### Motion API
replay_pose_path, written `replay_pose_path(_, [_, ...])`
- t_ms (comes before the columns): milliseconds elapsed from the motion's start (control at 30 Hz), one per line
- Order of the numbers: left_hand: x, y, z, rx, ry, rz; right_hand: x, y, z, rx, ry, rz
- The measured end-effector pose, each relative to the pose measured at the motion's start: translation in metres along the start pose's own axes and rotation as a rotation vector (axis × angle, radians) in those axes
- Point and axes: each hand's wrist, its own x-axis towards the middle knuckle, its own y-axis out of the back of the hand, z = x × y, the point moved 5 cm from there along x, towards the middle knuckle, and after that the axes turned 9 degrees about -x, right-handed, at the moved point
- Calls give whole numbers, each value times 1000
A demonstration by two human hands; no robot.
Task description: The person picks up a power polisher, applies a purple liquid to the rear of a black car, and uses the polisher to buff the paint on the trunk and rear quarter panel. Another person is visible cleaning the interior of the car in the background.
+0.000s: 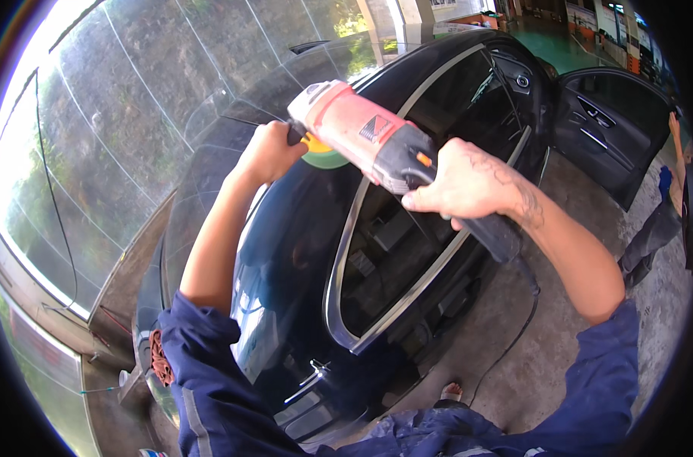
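Observation:
A red and black corded rotary polisher (358, 123) is held in both hands over the rear of a dark car (283, 245). My left hand (274, 149) grips its black side handle near the head. My right hand (466, 180) wraps around the black rear grip, with the thumb toward the motor body. Under the head shows part of a green and yellow polishing pad (325, 157), near the roof edge above the side window (392, 240). The tool body hides most of the pad, so contact with the paint cannot be made out.
The power cord (509, 348) hangs from the polisher to the concrete floor (569, 245). A front car door (603, 125) stands open, and another person (660, 211) is beside it. A brown cloth (159, 360) lies at the car's rear. Large window panes (123, 114) line the left.

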Motion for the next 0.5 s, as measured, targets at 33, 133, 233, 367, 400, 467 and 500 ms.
replay_pose_path(33, [-4, -9, -2, -8, -51, 14, -6, -3, 5, -2, -16, -5])
replay_pose_path(133, [-53, -34, -30, 29, -98, 109, -6, -38, 28, -262, 160, 61])
replay_pose_path(233, [-146, 12, -14, 142, 44, 247, -20, -73, 11, -269, 266, -80])
replay_pose_path(367, [-160, -16, -21, 82, 102, 250, -14, -86, 31, -225, 173, -80])
replay_pose_path(400, [-144, -29, -24, 68, 66, 235, -10, -78, 38, -241, 139, -56])
replay_pose_path(467, [-104, -35, -18, 83, -4, 166, -2, -58, 50, -243, 115, -2])
replay_pose_path(500, [-81, -33, -18, 80, -7, 176, 2, -44, 51, -190, 144, 52])
